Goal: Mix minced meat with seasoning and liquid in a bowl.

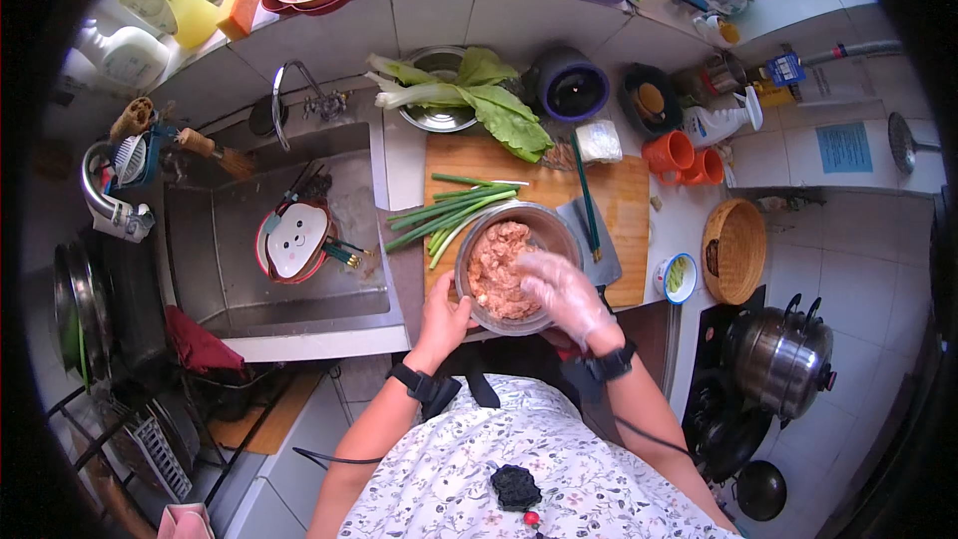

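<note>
A metal bowl [566, 232] of raw minced meat [503, 269] stands at the front of a wooden cutting board [632, 239]. Bare, my left hand [441, 318] grips the bowl's left rim. In a clear plastic glove, my right hand [565, 296] is over the bowl's right side, fingertips at the meat, somewhat blurred; whether it grips any meat is unclear. Green onions [456, 213] lie left of the bowl. To its right are a cleaver [610, 258], partly hidden by the bowl, and green chopsticks [586, 195] lying across its blade.
Left is a steel sink [299, 311] with a bear-faced dish [298, 239]. Leafy greens [479, 93] lie over a metal basin behind the board. Orange mugs [668, 152], a small bowl [664, 281] and a woven basket [756, 251] stand right, near a steel pot [782, 363].
</note>
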`<state>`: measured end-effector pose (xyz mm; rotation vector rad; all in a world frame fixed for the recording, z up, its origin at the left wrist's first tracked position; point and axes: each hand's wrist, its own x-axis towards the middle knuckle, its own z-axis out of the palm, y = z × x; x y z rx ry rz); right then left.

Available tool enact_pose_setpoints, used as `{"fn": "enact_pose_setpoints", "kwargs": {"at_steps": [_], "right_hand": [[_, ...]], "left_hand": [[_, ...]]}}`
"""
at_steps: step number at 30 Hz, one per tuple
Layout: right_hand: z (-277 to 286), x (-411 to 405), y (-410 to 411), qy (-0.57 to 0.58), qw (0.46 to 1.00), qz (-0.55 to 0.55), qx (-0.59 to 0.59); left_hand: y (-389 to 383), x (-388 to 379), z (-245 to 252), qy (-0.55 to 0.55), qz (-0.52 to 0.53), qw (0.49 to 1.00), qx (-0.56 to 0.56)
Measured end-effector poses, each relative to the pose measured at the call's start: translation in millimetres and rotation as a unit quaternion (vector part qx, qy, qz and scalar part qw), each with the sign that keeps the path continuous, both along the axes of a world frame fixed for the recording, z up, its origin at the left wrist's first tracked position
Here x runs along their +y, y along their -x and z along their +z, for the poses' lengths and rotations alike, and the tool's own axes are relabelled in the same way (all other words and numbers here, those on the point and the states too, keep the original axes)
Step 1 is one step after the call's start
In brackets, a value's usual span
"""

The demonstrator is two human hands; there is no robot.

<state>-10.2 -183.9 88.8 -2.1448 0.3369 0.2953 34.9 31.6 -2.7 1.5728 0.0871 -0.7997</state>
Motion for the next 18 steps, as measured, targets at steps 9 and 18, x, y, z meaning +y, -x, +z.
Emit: {"fn": "enact_pose_setpoints", "kwargs": {"at_steps": [9,18], "right_hand": [[-85,38,-45,0.117,0.987,-0.098,-0.044],[-18,38,7,0.106,0.981,0.103,-0.124]], "left_hand": [[-15,-4,4,-0.010,-0.049,0.999,-0.021],[-35,2,10,-0.037,-0.084,0.995,-0.048]]}}
